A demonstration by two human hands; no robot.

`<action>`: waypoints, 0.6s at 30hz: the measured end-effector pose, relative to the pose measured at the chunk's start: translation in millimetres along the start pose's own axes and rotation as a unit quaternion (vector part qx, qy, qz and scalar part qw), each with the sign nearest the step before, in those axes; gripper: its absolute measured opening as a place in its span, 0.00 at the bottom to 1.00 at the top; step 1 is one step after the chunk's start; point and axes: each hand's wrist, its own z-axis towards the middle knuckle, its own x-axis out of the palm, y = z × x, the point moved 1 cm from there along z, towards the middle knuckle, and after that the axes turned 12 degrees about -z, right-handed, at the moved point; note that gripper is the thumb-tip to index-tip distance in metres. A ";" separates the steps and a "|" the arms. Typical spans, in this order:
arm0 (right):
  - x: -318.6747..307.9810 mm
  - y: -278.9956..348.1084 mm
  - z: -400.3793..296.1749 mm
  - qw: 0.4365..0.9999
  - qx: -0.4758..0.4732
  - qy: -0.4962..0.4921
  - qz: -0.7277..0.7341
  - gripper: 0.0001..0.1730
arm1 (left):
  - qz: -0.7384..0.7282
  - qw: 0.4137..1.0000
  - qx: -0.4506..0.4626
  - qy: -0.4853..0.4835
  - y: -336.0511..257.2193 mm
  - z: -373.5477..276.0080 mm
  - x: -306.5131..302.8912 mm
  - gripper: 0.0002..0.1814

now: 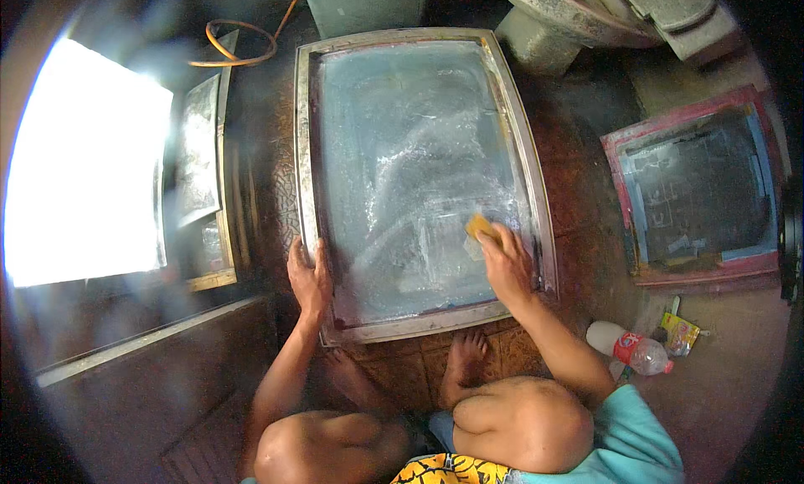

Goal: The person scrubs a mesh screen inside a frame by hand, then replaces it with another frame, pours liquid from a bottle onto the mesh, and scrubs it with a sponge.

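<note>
A large framed mesh screen (402,170), much like a silkscreen, lies before me on the tiled floor. Whitish wet streaks cover its blue-grey surface. At the frame's left rail is my left hand (311,277), thumb and fingers gripping the rail near the lower left corner. My right hand (507,264) holds a yellow sponge (480,226) against the mesh, in the lower right part of the screen. Under and beside the sponge a small pale patch shows; I cannot tell what it is.
Right of the screen lean a second, pink-edged framed screen (697,270), a plastic bottle (647,355) and a yellow sachet (681,333). A toilet (553,38) stands at the upper right, an orange hose (217,41) at the upper left. More frames (229,245) stand at the left.
</note>
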 end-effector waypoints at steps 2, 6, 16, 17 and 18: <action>-11.5 -2.1 -44.6 0.999 -0.012 0.034 -0.006 0.22 | 0.003 1.000 -0.003 0.002 -6.5 0.7 8.2 0.33; 0.4 43.2 -47.6 0.987 -0.102 0.095 0.076 0.24 | 0.025 0.999 -0.017 0.010 -13.4 -2.8 4.9 0.33; 11.0 -54.5 45.9 0.984 0.156 -0.054 -0.069 0.19 | 0.020 1.000 0.001 0.007 -7.5 -0.4 5.8 0.33; 7.9 -46.0 19.1 0.984 0.148 -0.055 -0.076 0.20 | 0.020 1.000 -0.001 0.006 -4.2 -0.1 6.8 0.33; 3.4 -35.4 -9.7 0.985 0.141 -0.056 -0.084 0.21 | 0.020 1.000 -0.004 0.006 -0.3 0.1 8.3 0.33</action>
